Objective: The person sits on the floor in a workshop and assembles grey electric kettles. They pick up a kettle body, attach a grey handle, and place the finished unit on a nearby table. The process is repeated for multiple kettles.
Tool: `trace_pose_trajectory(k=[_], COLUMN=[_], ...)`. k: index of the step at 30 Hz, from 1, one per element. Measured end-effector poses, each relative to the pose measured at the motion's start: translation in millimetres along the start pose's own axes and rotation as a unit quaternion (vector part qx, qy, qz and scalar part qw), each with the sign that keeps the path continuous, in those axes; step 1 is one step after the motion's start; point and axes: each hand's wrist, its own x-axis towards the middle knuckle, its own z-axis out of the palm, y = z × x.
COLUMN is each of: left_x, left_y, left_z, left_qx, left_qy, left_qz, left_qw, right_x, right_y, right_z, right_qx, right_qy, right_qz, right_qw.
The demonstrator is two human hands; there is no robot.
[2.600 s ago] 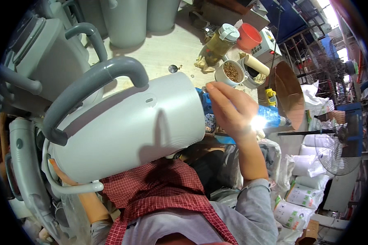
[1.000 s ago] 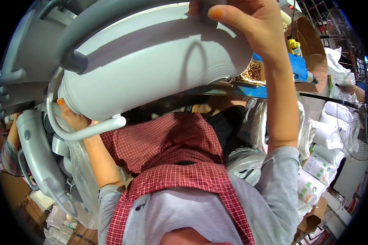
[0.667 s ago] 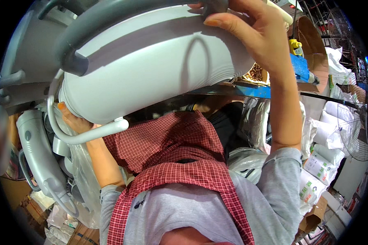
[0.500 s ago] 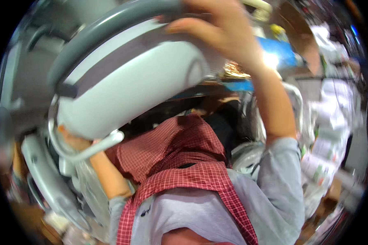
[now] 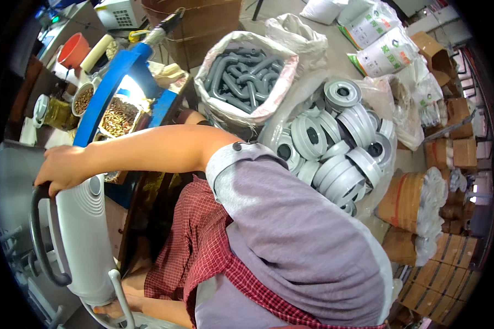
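While the right hand (image 5: pixel 66 169) is curled round the far end of the handle (image 5: pixel 37 236), the left hand (image 5: pixel 111 308) touches the near end of the pot (image 5: pixel 85 241) (cannot tell whether it clasps). One pot is held, near left, with one bail (image 5: pixel 118 290); slack left fingers could let it drop. Far left: one red cup (image 5: pixel 74 50), one jar (image 5: pixel 55 112). Right: rings (image 5: pixel 312 134), too heaped to count.

handles (image 5: pixel 231 85) in sack (image 5: pixel 219 116) | discs (image 5: pixel 357 127) in bag (image 5: pixel 280 115) right of sack | canister (image 5: pixel 85 241) left of sack
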Motion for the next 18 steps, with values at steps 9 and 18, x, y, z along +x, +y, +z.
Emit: trace_pose_trajectory(k=[9, 18], left_x=[-18.0, -22.3], left_y=[0.2, 37.0], left_z=[-30.8, -156.0], left_qx=[0.088, 0.248], left_qy=[0.074, 0.191], left_qz=[0.046, 0.141], left_qw=[0.992, 0.939], right_x=[-474.8, -727.3], right_y=[63.0, 70.4], right_z=[-289.6, -318.1], right_qx=[-0.321, -0.561], right_qy=[0.438, -0.163], right_qz=[0.409, 0.677], right_qw=[0.733, 0.448])
